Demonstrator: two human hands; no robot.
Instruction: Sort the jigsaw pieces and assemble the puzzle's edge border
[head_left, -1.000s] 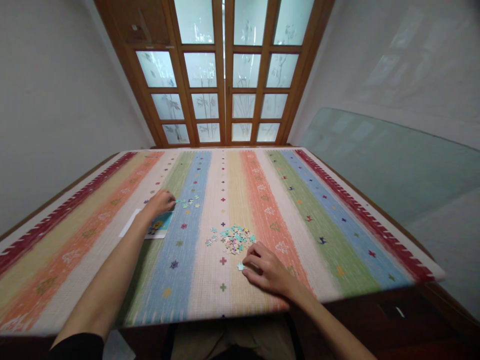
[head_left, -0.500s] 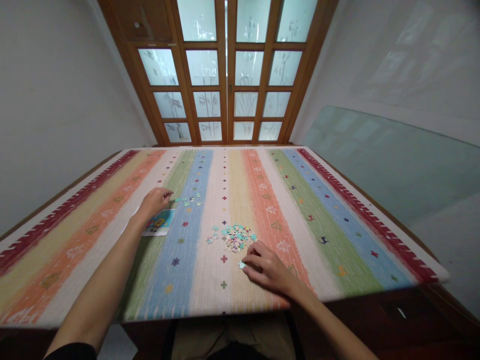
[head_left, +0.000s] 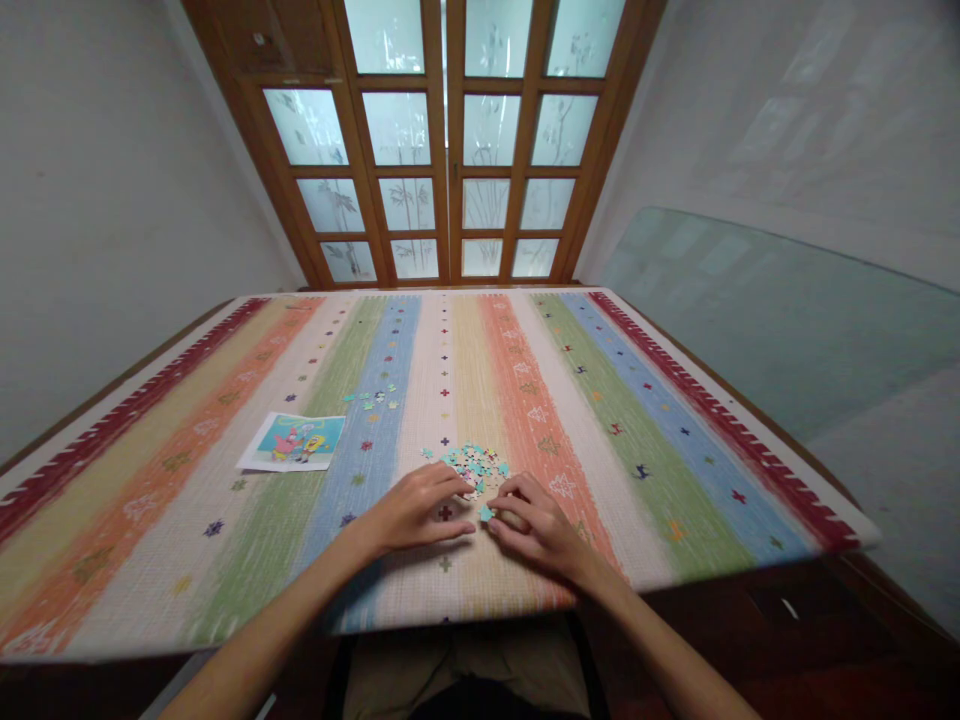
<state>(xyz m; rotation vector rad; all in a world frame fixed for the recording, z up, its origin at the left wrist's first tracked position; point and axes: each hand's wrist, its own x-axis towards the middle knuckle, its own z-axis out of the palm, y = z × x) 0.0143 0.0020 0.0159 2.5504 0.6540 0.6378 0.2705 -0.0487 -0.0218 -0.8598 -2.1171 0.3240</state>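
My right hand (head_left: 536,520) pinches a light teal puzzle piece (head_left: 486,513) at the near edge of a pile of puzzle pieces (head_left: 476,464). Just left of it, my left hand (head_left: 431,508) hovers with thumb and fingers apart and nothing visible between them. Its fingers partly cover the pile's left side. A picture card (head_left: 294,442) with a pink and a yellow cartoon figure lies flat on the left. Farther back, several mint-green puzzle pieces (head_left: 379,398) are spread on a blue stripe.
A striped tablecloth (head_left: 600,480) covers the table, whose near edge runs close to my lap. Behind the table stand wooden doors with frosted panes (head_left: 409,200). A pale glass panel (head_left: 780,300) leans at the right wall.
My left hand has moved from above the picture card and the loose pieces to beside my right hand, uncovering the card. The right hand's piece has shifted slightly away from me.
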